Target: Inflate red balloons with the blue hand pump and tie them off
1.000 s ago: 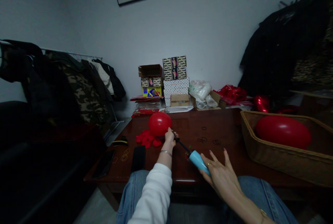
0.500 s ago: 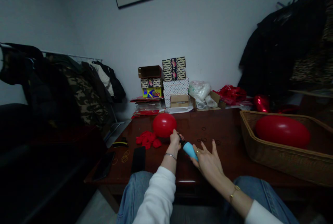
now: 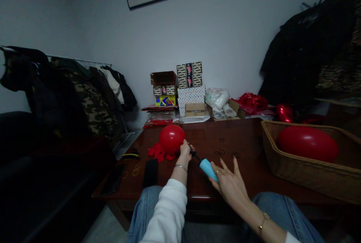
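A round inflated red balloon (image 3: 172,138) sits at the tip of a hand pump (image 3: 209,170) with a light blue body and a black front part. My left hand (image 3: 185,150) is closed around the balloon's neck and the pump's black end. At the rear of the blue body is my right hand (image 3: 229,181), its thumb and palm against the pump and several fingers stretched out. Deflated red balloons (image 3: 158,152) lie in a pile on the table, partly behind the round balloon.
A wicker basket (image 3: 307,170) at the right holds a large red balloon (image 3: 307,143). Rubber bands, a phone (image 3: 113,179), and a black flat object (image 3: 150,173) lie on the brown table (image 3: 242,134). Stacked boxes (image 3: 191,96) and plastic bags stand behind.
The balloon and my left hand have shifted left. My right hand has moved slightly right with the blue body, and more of the pump's black shaft shows between my hands.
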Available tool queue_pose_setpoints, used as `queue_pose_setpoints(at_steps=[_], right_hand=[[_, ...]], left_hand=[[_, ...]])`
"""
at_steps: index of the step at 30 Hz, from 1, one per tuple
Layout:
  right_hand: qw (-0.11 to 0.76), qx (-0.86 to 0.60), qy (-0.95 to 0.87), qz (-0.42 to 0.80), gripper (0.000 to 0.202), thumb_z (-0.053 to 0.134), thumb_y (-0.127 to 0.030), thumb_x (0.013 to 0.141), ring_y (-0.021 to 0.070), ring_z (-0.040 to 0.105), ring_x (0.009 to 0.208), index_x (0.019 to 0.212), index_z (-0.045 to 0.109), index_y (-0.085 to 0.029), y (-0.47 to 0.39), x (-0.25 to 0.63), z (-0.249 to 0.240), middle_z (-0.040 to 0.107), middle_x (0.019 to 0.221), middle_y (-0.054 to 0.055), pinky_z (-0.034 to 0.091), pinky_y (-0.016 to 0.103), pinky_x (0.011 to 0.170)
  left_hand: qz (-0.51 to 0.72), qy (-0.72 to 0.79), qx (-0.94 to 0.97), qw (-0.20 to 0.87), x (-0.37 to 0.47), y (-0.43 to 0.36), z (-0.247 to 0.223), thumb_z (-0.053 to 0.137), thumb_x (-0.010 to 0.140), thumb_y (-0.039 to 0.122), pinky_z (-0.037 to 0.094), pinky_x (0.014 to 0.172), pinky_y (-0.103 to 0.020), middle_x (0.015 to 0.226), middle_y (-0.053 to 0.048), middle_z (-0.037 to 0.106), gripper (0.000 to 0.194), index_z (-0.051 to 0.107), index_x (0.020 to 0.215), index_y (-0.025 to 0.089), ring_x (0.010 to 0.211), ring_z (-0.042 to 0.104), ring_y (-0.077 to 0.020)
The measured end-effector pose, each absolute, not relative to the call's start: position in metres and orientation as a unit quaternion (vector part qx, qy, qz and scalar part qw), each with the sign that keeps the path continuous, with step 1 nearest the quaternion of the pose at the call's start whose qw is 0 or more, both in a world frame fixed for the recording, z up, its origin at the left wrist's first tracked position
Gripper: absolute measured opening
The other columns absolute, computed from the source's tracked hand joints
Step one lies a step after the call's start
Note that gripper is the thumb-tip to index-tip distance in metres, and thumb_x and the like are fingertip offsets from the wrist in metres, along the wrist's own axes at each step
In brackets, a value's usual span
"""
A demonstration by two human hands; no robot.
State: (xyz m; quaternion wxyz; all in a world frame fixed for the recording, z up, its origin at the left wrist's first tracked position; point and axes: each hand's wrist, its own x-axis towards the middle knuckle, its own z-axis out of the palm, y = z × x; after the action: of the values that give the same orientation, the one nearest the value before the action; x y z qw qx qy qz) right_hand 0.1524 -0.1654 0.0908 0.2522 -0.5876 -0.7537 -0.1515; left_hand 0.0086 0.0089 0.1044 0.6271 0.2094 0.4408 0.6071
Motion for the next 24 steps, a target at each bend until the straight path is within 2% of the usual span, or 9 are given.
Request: queue_pose_setpoints(at_steps=[8, 19, 24], right_hand=[[0.298, -0.549, -0.761, -0.177, 0.039, 0.053, -0.039, 0.084, 0.0276, 0.054, 0.116, 0.118, 0.058, -0.021, -0.197, 0.180, 0.080, 0.067, 0.112, 0.005, -0.001, 0.058, 0.110], [0.245, -0.591, -0.751, -0.164, 0.037, 0.048, -0.036, 0.088, 0.0284, 0.052, 0.118, 0.119, 0.058, -0.018, -0.165, 0.157, 0.091, 0.068, 0.110, 0.008, -0.002, 0.058, 0.110], [0.210, -0.605, -0.750, -0.161, 0.042, 0.049, -0.036, 0.087, 0.0308, 0.050, 0.120, 0.122, 0.056, -0.014, -0.140, 0.139, 0.103, 0.070, 0.104, 0.011, -0.004, 0.058, 0.109]], left_hand=[[0.608, 0.441, 0.215, 0.624, 0.003, 0.013, 0.107, 0.032, 0.094, 0.038, 0.029, 0.038, -0.020, 0.046, 0.005, 0.037, 0.030, 0.037, 0.070, 0.020, 0.033, 0.036, -0.0085], [0.601, 0.436, 0.203, 0.639, 0.021, 0.002, 0.101, 0.032, 0.094, 0.037, 0.029, 0.038, -0.020, 0.047, 0.005, 0.038, 0.028, 0.038, 0.072, 0.020, 0.034, 0.036, -0.0084], [0.599, 0.446, 0.204, 0.632, 0.028, 0.002, 0.102, 0.034, 0.094, 0.035, 0.029, 0.038, -0.020, 0.047, 0.006, 0.037, 0.026, 0.038, 0.073, 0.020, 0.034, 0.037, -0.0087]])
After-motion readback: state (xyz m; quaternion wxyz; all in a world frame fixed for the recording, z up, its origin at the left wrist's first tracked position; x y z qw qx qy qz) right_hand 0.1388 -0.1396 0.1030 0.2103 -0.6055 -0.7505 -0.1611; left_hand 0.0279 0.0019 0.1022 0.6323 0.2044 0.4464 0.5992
